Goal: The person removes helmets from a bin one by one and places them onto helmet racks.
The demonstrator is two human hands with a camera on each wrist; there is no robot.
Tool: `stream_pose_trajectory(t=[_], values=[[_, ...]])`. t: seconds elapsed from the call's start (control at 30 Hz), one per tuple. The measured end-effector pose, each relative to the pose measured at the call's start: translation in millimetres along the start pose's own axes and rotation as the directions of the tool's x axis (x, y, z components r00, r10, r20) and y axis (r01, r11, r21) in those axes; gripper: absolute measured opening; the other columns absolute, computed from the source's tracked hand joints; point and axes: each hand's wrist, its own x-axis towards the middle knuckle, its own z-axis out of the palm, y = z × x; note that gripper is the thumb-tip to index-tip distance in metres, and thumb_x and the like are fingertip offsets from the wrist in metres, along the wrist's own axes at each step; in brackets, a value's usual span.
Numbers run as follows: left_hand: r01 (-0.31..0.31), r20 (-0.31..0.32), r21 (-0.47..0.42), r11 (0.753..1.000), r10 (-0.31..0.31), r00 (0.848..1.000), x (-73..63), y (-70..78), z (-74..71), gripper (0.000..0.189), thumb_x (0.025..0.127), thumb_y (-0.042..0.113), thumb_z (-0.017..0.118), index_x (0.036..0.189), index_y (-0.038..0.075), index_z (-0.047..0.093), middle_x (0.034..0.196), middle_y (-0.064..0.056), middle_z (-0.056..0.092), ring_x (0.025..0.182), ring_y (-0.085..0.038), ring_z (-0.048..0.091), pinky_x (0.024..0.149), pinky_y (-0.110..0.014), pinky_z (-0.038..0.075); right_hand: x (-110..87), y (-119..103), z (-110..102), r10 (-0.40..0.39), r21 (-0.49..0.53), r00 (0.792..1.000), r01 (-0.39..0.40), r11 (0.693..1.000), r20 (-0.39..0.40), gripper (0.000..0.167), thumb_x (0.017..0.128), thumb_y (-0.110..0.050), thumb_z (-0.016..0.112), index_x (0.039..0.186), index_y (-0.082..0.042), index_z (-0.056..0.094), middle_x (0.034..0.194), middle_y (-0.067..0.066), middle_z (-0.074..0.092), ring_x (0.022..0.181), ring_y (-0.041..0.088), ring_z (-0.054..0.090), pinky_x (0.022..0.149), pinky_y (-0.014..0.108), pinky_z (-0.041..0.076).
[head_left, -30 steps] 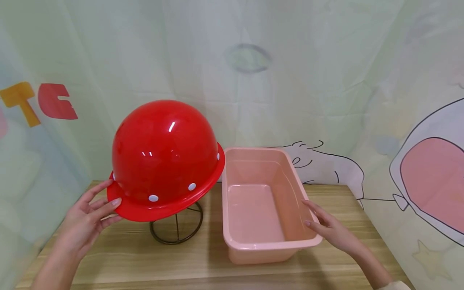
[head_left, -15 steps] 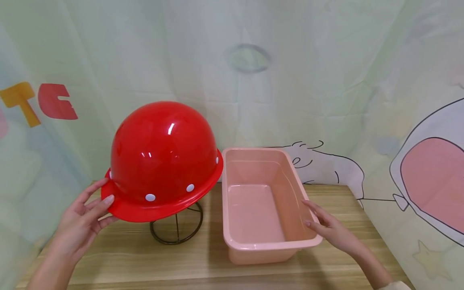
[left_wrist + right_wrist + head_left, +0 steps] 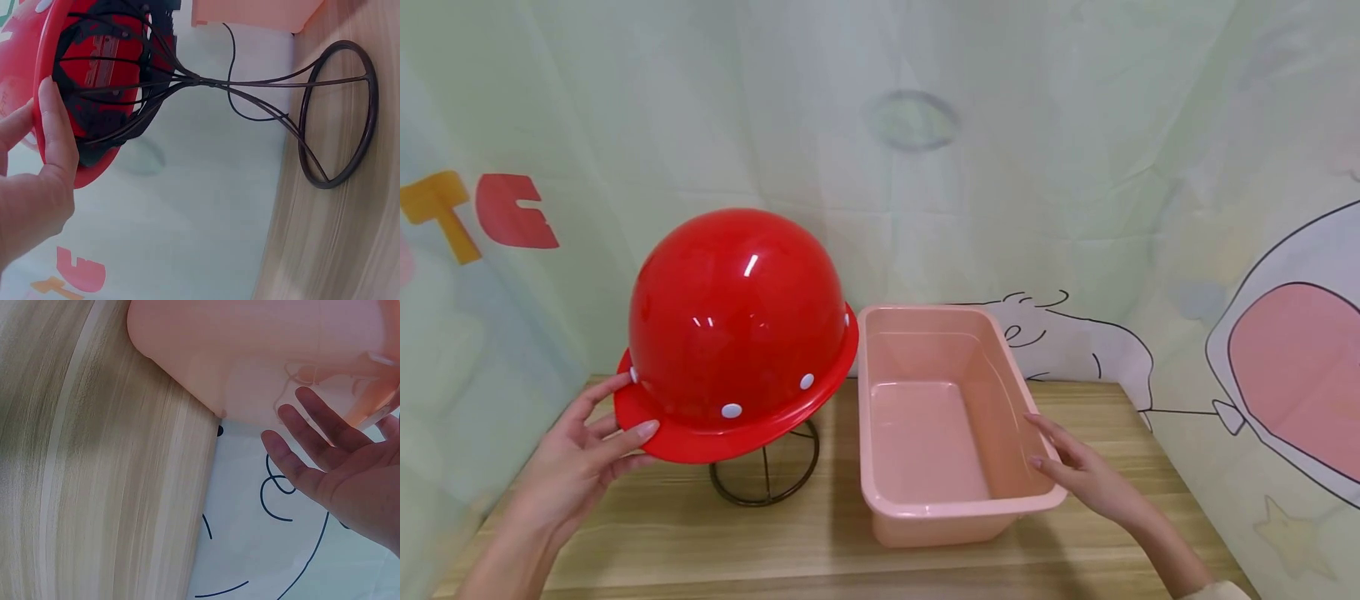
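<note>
A glossy red hard hat (image 3: 737,317) with white rivets rests, slightly tilted, on a dark wire stand (image 3: 766,475). My left hand (image 3: 576,462) holds its brim at the near left, thumb on top and other fingers at the edge and below. In the left wrist view, the stand's upper wires (image 3: 169,81) reach into the hat, among the dark inner straps (image 3: 100,112). To the right stands a pink plastic basin (image 3: 958,508). Over its right rim my right hand (image 3: 1090,475) hooks thumb and index finger, while the other fingers (image 3: 312,434) extend outside, below the rim.
A wooden tabletop (image 3: 700,550) bears the stand and basin. Behind it and along both sides hangs a pale green printed cloth (image 3: 1037,167). The hat's right brim comes close to the basin's left rim.
The hard hat shifts slightly left, then turns a little so its front rivets move right. My left hand goes with the brim. The right hand and basin hardly move.
</note>
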Motion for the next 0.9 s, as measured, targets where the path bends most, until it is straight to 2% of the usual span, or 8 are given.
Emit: stream_pose_trajectory(t=[0.13, 0.37, 0.63, 0.9], values=[[-0.005, -0.013, 0.019, 1.0, 0.005, 1.0, -1.7, -2.3, 3.5, 0.05, 0.089, -0.01, 0.048, 0.127, 0.018, 0.034, 0.103, -0.002, 0.066, 0.079, -0.023, 0.066, 0.063, -0.032, 0.056, 0.2, 0.8, -0.4, 0.0, -0.012, 1.0, 0.0, 1.0, 0.001, 0.056, 0.093, -0.018, 0.053, 0.142, -0.005, 0.029, 0.145, 0.028, 0.017, 0.121, 0.042, 0.035, 0.086, 0.031, 0.046], [-0.02, -0.024, -0.025, 0.999, 0.019, 1.0, -4.8, -3.8, 4.8, 0.047, 0.089, -0.01, 0.047, 0.126, 0.016, 0.033, 0.102, -0.003, 0.065, 0.078, -0.023, 0.066, 0.062, -0.032, 0.056, 0.8, 2.6, -0.8, 0.01, -0.005, 1.0, -0.01, 1.0, -0.006, 0.056, 0.093, -0.019, 0.054, 0.142, -0.006, 0.029, 0.145, 0.027, 0.018, 0.121, 0.042, 0.036, 0.087, 0.035, 0.047], [0.001, -0.046, 0.013, 1.0, -0.001, 0.999, -4.9, 2.0, 2.6, 0.039, 0.094, -0.001, 0.045, 0.127, 0.019, 0.037, 0.105, 0.001, 0.065, 0.081, -0.02, 0.066, 0.063, -0.032, 0.056, 0.8, 0.4, -1.7, 0.009, -0.003, 1.0, -0.009, 1.0, 0.008, 0.056, 0.093, -0.018, 0.054, 0.142, -0.006, 0.028, 0.145, 0.028, 0.016, 0.12, 0.043, 0.036, 0.087, 0.038, 0.048], [-0.057, -0.009, -0.016, 0.998, 0.056, 0.998, -4.9, 1.6, 2.9, 0.042, 0.094, -0.004, 0.042, 0.129, 0.018, 0.036, 0.104, -0.001, 0.065, 0.081, -0.019, 0.066, 0.064, -0.031, 0.056, 0.8, -0.6, -2.2, 0.01, 0.003, 1.0, -0.01, 1.0, 0.015, 0.056, 0.093, -0.017, 0.053, 0.142, -0.006, 0.028, 0.145, 0.029, 0.016, 0.12, 0.044, 0.036, 0.087, 0.039, 0.048]])
